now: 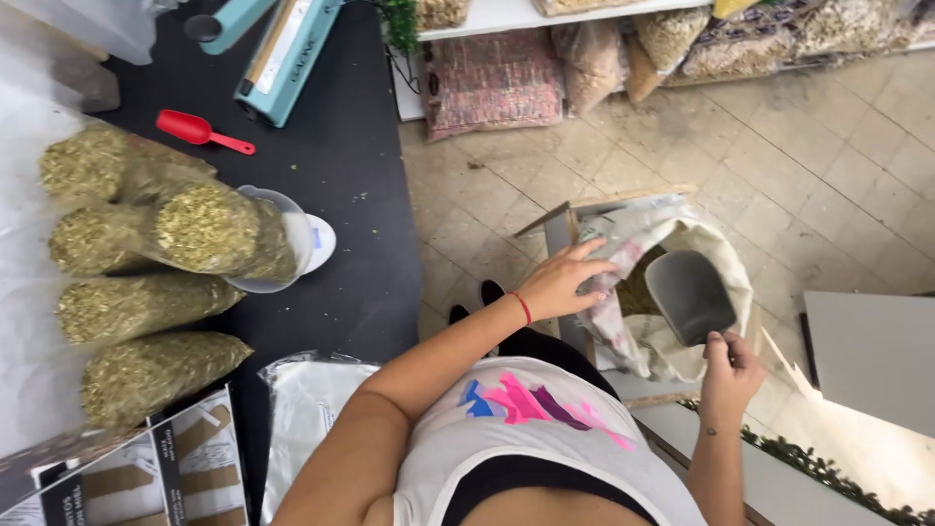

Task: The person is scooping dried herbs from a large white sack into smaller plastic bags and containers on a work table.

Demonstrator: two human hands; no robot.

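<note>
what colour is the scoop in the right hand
Grey scoop, held by the right hand; the head view shows it.
</note>
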